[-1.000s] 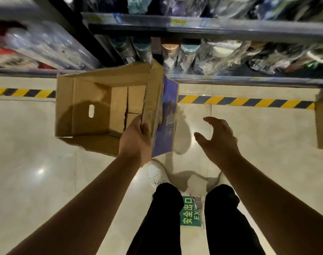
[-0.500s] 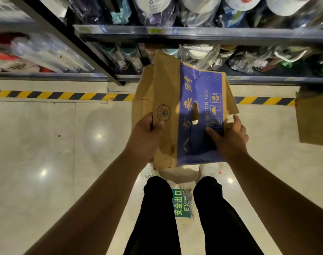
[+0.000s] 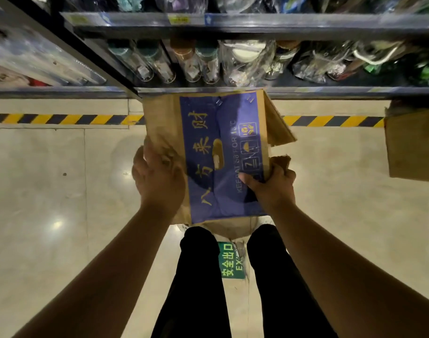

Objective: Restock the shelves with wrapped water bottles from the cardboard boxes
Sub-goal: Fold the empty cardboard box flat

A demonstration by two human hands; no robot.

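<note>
Both forearms reach forward, roughly parallel, above the floor [image 3: 50, 181]. The right hand [image 3: 273, 185] clamps the cardboard box [image 3: 223, 154] at its right edge: thumb on the blue panel, fingers curled round the edge. The left hand [image 3: 159, 178] lies back-up on the brown left side, blurred; can't tell if it grips. Blue face up, box's far end at the lower shelf edge [image 3: 330, 95], wrapped bottles [image 3: 206, 62] stocked behind it.

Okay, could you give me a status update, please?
Left hand and right hand grip the box, blue face up. Shelf of bottles just beyond. Second box at right.
</note>
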